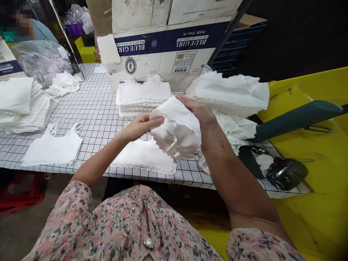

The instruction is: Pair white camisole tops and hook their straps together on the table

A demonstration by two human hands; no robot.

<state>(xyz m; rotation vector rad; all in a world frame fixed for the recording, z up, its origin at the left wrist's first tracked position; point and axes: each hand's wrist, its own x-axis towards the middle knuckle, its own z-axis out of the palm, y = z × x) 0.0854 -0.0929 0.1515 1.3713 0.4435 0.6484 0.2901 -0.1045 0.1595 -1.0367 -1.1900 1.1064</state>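
Note:
Between my hands a white camisole top (179, 123) is held up above the table, its fabric bunched and hanging. My left hand (141, 127) pinches its left edge, thumb on top. At the upper right edge my right hand (199, 112) grips the cloth, its fingers partly hidden behind it. Below lies a small pile of white tops (144, 157) with scalloped hems. Another white camisole (53, 146) with thin straps is spread flat at the left. Just behind my hands stands a neat stack of white tops (144, 94).
A larger white stack (231, 92) and a loose heap of white garments (233, 132) are at the right. Cardboard boxes (168, 47) stand behind. Folded white pieces (20, 105) lie far left. A dark green tube (296, 117) and a black wrapped bundle (286, 173) sit right. A person (40, 29) is at upper left.

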